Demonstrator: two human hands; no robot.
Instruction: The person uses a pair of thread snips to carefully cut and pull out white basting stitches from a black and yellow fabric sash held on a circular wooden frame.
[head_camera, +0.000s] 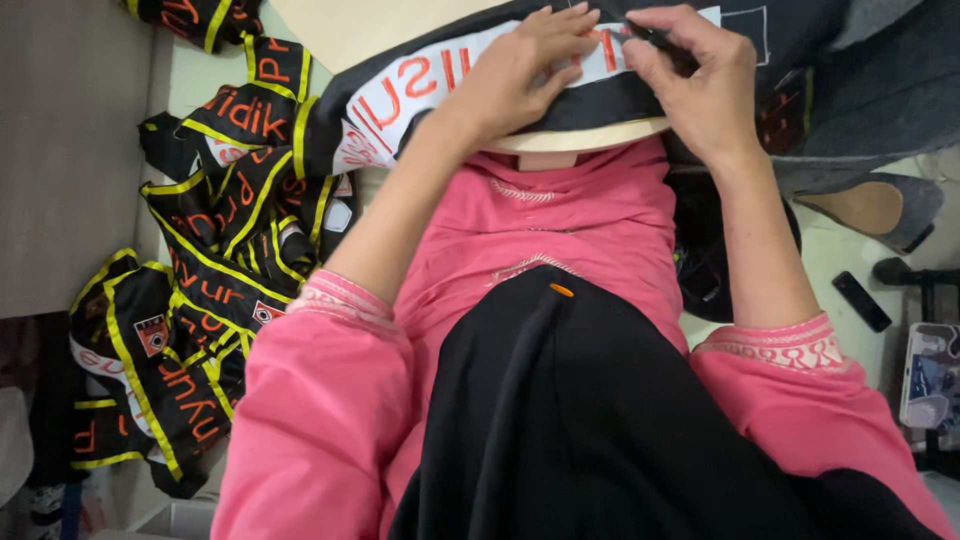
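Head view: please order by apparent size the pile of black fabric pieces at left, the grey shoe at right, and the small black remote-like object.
1. Pile of black fabric pieces
2. Grey shoe
3. Black remote-like object

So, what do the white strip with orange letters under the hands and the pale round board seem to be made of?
White strip with orange letters: probably woven fabric, matte; it bends softly under the left hand and right hand. Pale round board: likely wood, smooth, with a stiff, even edge.
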